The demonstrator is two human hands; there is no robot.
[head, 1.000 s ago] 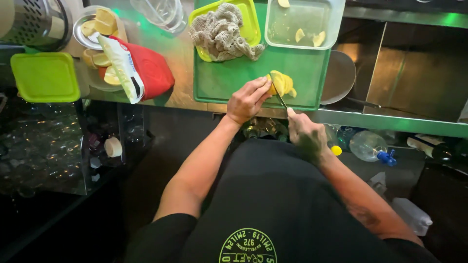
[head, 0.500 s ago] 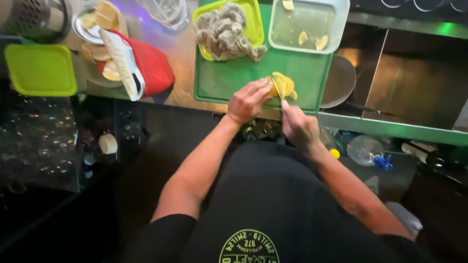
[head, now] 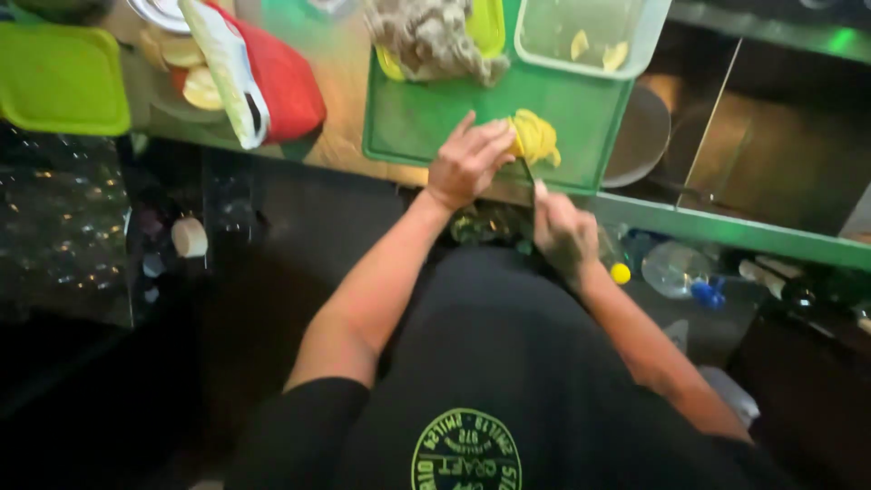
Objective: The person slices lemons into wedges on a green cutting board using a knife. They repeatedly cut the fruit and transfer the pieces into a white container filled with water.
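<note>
Your left hand [head: 467, 163] presses down on a yellow fruit [head: 535, 138], a lemon by the look of it, fingers curled over its left side and gripping it against the green cutting board [head: 426, 122]. The fruit sits at the board's near right corner, just beyond your fingertips, and it looks partly cut, with ragged yellow pieces splayed open rather than a whole round shape; its long axis cannot be told from this view. Your right hand [head: 562, 231] is clenched around a knife [head: 528, 172], of which only a thin dark blade shows, running from your fist straight away from you and ending at the fruit's near edge, right beside your left thumb. Beyond your left hand, at the board's far edge, lies a crumpled grey cloth [head: 431, 36] on a yellow-green tray [head: 490, 23]. Beyond and right of the fruit stands a clear plastic tub [head: 590, 36] with a few yellow slices in it. Well to the left of your grip lie a red cloth [head: 281, 82], a white pouch [head: 227, 68] and a lime-green lid [head: 59, 77]. To the right of the board a round metal plate [head: 640, 136] pokes out from under it.
</note>
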